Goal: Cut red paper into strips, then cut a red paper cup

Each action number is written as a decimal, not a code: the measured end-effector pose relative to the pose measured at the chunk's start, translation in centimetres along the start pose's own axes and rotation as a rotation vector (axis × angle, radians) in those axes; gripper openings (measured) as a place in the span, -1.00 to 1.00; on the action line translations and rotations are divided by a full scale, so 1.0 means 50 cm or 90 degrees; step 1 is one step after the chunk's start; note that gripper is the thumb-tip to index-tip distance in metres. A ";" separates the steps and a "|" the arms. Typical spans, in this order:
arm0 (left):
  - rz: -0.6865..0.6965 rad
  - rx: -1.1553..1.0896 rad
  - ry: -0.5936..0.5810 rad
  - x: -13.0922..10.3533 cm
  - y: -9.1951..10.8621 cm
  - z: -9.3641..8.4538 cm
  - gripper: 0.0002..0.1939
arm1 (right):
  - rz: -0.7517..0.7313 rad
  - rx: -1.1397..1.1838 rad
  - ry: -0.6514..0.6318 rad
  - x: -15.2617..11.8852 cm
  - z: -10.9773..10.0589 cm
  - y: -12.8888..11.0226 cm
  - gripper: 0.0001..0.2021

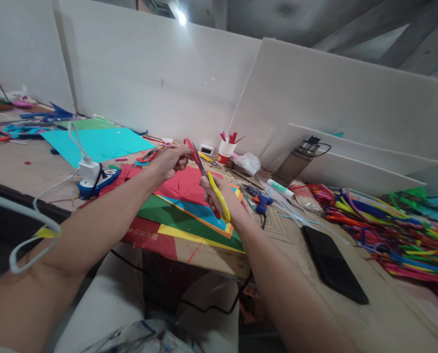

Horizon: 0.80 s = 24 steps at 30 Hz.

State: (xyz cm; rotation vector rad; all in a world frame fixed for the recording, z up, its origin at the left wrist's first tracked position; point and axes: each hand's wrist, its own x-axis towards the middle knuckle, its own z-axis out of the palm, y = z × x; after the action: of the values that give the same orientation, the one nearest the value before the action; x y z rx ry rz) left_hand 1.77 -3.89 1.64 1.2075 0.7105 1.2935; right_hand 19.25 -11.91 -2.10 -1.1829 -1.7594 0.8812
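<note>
My right hand (219, 191) grips a pair of scissors (221, 200) with a yellow handle, its blades pointing up and away. My left hand (174, 161) pinches a narrow red paper strip (188, 142), which runs against the scissor blades. Whether the blades are cutting into the strip cannot be made out. Below both hands lies red paper (180, 187) on top of a stack of coloured sheets, among them a blue sheet (204, 213) and a dark green sheet (160, 212).
A turquoise sheet (97, 142) and a white plug on a power strip (90, 169) lie left. Behind stand a paper cup (226, 149) of red sticks and a bottle (294, 164). A blue glue gun (262, 202), black phone (332, 264) and pipe cleaners (399, 230) are right.
</note>
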 end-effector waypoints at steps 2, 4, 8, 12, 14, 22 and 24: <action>0.001 0.006 0.006 -0.001 0.000 0.002 -0.82 | 0.011 0.000 -0.002 0.001 0.001 0.004 -0.57; 0.002 0.010 0.006 -0.001 0.000 0.003 -0.82 | 0.021 0.003 -0.003 0.003 0.003 0.009 -0.55; 0.017 0.019 0.001 0.000 -0.003 0.003 -0.83 | 0.015 -0.002 -0.009 0.004 0.004 0.013 -0.54; 0.027 0.027 -0.002 0.001 -0.005 0.002 -0.82 | 0.016 -0.020 -0.019 0.002 0.001 0.009 -0.53; 0.026 0.025 -0.003 0.002 -0.006 0.002 -0.82 | 0.006 -0.026 -0.017 0.001 0.000 0.005 -0.53; 0.027 0.030 0.002 0.002 -0.008 0.003 -0.83 | 0.016 -0.006 -0.024 0.000 0.000 0.001 -0.54; 0.028 0.027 -0.001 0.001 -0.008 0.003 -0.83 | 0.014 -0.002 -0.025 0.000 0.001 0.002 -0.54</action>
State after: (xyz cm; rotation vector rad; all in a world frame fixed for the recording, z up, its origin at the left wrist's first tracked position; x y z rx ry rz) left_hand 2.06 -3.81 1.32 1.2647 0.7167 1.3190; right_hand 19.27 -11.89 -2.23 -1.1969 -1.7821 0.9211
